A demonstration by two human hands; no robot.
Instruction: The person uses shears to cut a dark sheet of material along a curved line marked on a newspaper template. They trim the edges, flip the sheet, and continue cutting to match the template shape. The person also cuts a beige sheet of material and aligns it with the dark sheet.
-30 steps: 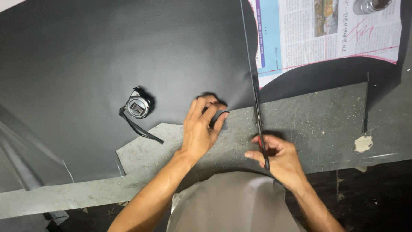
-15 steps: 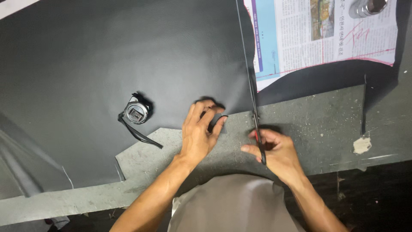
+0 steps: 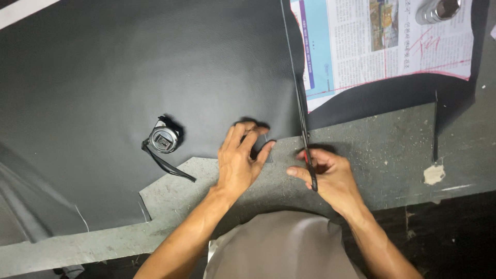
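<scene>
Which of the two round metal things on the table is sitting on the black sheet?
The tape measure with the black strap, left of the left hand, lies on the black sheet. The shiny metal cup stands on the newspaper.

Matt black leatherette sheet [image 3: 155, 67]; rough grey table [image 3: 372, 150]; printed newspaper [image 3: 387, 41].

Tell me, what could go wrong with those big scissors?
The left hand presses the black sheet flat close beside the scissors held by the right hand, so its fingers might get nicked. The sheet could shift and the cut wander. The tape measure resting on the sheet might slide if it is tugged.
</scene>
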